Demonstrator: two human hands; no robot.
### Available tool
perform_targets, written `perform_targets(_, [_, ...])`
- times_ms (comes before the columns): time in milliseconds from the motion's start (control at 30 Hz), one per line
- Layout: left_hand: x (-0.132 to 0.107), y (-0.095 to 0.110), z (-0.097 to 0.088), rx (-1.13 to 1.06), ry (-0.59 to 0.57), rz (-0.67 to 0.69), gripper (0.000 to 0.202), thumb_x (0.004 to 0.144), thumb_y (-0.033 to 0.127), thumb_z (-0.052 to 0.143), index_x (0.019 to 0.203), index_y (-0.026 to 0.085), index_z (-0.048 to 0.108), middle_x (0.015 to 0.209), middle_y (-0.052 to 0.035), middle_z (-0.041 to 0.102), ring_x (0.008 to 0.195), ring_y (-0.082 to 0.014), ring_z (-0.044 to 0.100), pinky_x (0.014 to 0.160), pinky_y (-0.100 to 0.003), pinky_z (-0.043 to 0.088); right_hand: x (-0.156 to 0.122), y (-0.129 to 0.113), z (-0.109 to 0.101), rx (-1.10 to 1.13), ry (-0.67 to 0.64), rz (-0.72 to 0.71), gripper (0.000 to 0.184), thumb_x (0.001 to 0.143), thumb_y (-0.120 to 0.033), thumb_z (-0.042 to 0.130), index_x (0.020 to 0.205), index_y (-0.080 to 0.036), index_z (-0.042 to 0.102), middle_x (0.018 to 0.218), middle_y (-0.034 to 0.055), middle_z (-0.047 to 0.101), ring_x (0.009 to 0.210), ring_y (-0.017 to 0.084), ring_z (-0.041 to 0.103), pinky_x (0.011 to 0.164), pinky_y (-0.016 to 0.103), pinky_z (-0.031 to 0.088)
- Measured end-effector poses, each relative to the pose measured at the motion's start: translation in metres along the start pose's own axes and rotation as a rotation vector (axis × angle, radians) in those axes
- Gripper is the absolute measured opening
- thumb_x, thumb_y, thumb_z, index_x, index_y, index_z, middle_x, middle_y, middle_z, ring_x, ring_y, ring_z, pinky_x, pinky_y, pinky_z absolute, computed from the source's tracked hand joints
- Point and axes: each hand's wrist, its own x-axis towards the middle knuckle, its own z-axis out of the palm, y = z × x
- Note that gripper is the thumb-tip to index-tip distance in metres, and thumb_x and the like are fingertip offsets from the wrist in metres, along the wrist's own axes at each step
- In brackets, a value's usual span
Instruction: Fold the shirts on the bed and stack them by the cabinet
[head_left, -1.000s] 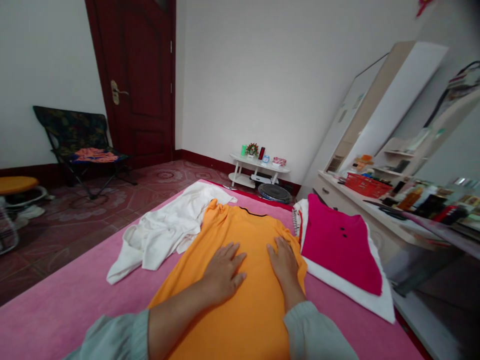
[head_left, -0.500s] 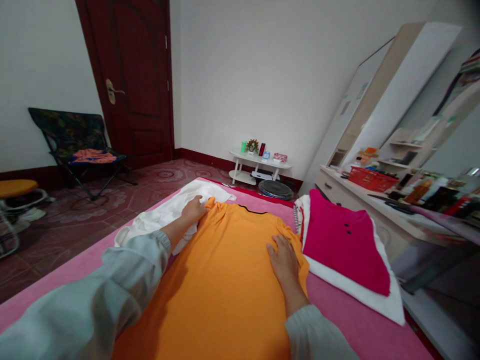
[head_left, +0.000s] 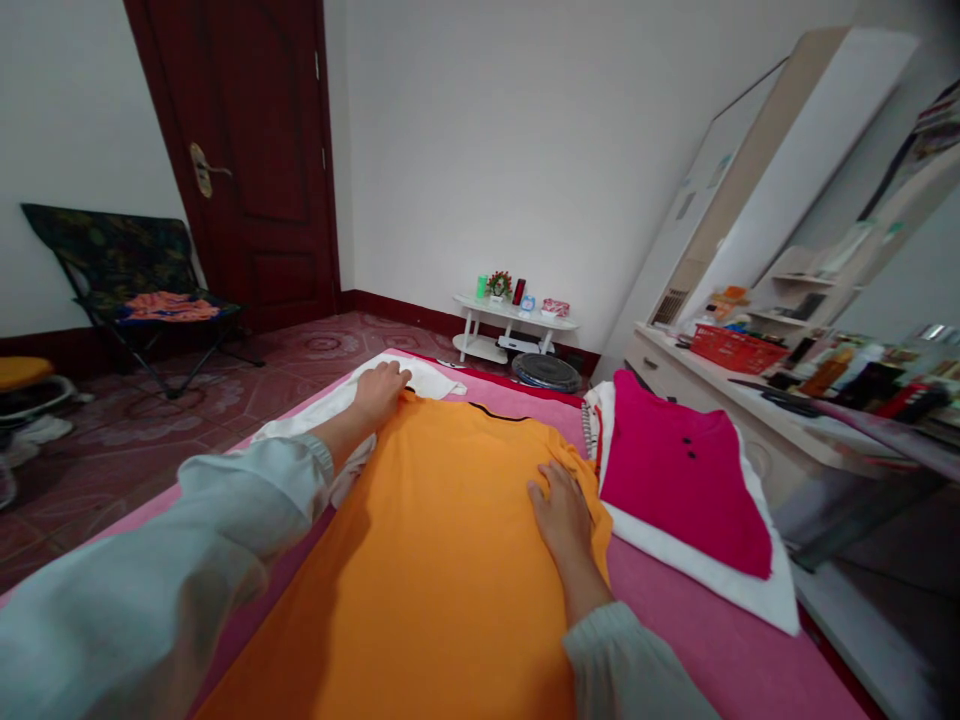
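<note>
An orange T-shirt (head_left: pixel 457 520) with a dark neckline trim lies spread out, its collar at the far end. At its far left shoulder, my left hand (head_left: pixel 381 392) is closed on the sleeve, most of which the hand hides. My right hand (head_left: pixel 561 505) rests flat on the right side of the shirt near the other sleeve, fingers spread. A white garment (head_left: pixel 431 379) lies beyond and left of the shirt, partly under my left forearm. Close by on the right is a stack of folded clothes with a magenta garment (head_left: pixel 675 470) on top.
Everything lies on a pink-covered surface (head_left: pixel 660 620). To the right stands a dresser (head_left: pixel 675 385) with a red basket (head_left: pixel 739 350) and bottles. A low white table (head_left: pixel 480 347) is beyond the far edge; a folding chair (head_left: pixel 150 270) stands by the door.
My left hand has moved left with the sleeve, and the bunched left shoulder of the shirt is now flatter. My right hand stays on the cloth. The view has shifted slightly.
</note>
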Motion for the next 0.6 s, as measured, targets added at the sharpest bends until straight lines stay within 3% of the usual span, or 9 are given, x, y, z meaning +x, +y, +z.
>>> perform_targets(100, [-0.004, 0.003, -0.003, 0.036, -0.008, -0.009, 0.035, 0.084, 0.003, 0.038, 0.107, 0.013, 0.063, 0.113, -0.0188, 0.056, 0.112, -0.0329, 0.049, 0.090, -0.047, 0.039, -0.001, -0.001, -0.001, 0.003, -0.002, 0.000, 0.044, 0.087, -0.027, 0.045, 0.123, -0.007, 0.059, 0.136, 0.0148, 0.052, 0.130, 0.025, 0.043, 0.112, 0.035, 0.029])
perform_targets(167, [-0.008, 0.016, -0.002, 0.018, -0.009, 0.005, 0.036, 0.085, 0.004, 0.038, 0.111, 0.012, 0.061, 0.118, -0.0207, 0.054, 0.115, -0.0339, 0.047, 0.093, -0.049, 0.037, -0.001, -0.001, -0.001, 0.014, -0.004, 0.006, 0.043, 0.087, -0.028, 0.045, 0.124, -0.009, 0.059, 0.136, 0.0138, 0.052, 0.130, 0.024, 0.043, 0.111, 0.034, 0.030])
perform_targets(267, [-0.018, 0.050, 0.003, -0.060, -0.057, 0.098, 0.035, 0.089, 0.014, 0.040, 0.118, 0.015, 0.059, 0.121, -0.0154, 0.056, 0.112, -0.0268, 0.052, 0.093, -0.040, 0.040, -0.002, -0.001, -0.001, 0.015, -0.009, 0.010, 0.043, 0.087, -0.029, 0.045, 0.124, -0.010, 0.058, 0.137, 0.0127, 0.051, 0.130, 0.023, 0.043, 0.111, 0.034, 0.030])
perform_targets(367, [-0.036, 0.090, 0.017, -0.155, -0.158, 0.232, 0.037, 0.091, 0.038, 0.046, 0.122, 0.022, 0.059, 0.122, -0.0073, 0.060, 0.105, -0.0191, 0.058, 0.091, -0.028, 0.044, -0.002, 0.000, 0.000, 0.003, -0.019, 0.019, 0.043, 0.087, -0.029, 0.045, 0.124, -0.011, 0.058, 0.138, 0.0123, 0.051, 0.131, 0.023, 0.041, 0.112, 0.032, 0.028])
perform_targets(467, [-0.054, 0.117, 0.037, -0.223, -0.195, 0.230, 0.056, 0.092, 0.054, 0.037, 0.136, 0.020, 0.049, 0.141, -0.0121, 0.047, 0.128, -0.0265, 0.045, 0.105, -0.038, 0.035, -0.001, -0.001, 0.000, -0.007, -0.025, 0.037, 0.044, 0.088, -0.030, 0.044, 0.126, -0.011, 0.057, 0.139, 0.0112, 0.050, 0.132, 0.022, 0.040, 0.112, 0.031, 0.028])
perform_targets(533, [-0.061, 0.125, 0.047, -0.244, -0.196, 0.171, 0.061, 0.094, 0.055, 0.030, 0.143, 0.020, 0.041, 0.150, -0.0133, 0.035, 0.138, -0.0306, 0.030, 0.111, -0.048, 0.024, -0.001, -0.002, 0.000, -0.030, -0.028, 0.071, 0.048, 0.088, -0.031, 0.044, 0.130, -0.009, 0.052, 0.141, 0.0118, 0.048, 0.132, 0.023, 0.040, 0.111, 0.031, 0.029])
perform_targets(600, [-0.064, 0.126, 0.052, -0.255, -0.204, 0.138, 0.061, 0.094, 0.056, 0.028, 0.144, 0.023, 0.039, 0.153, -0.0113, 0.031, 0.141, -0.0314, 0.025, 0.112, -0.050, 0.019, -0.001, -0.004, -0.001, -0.072, -0.027, 0.121, 0.053, 0.089, -0.032, 0.044, 0.136, -0.007, 0.046, 0.143, 0.0133, 0.045, 0.133, 0.024, 0.039, 0.110, 0.033, 0.030])
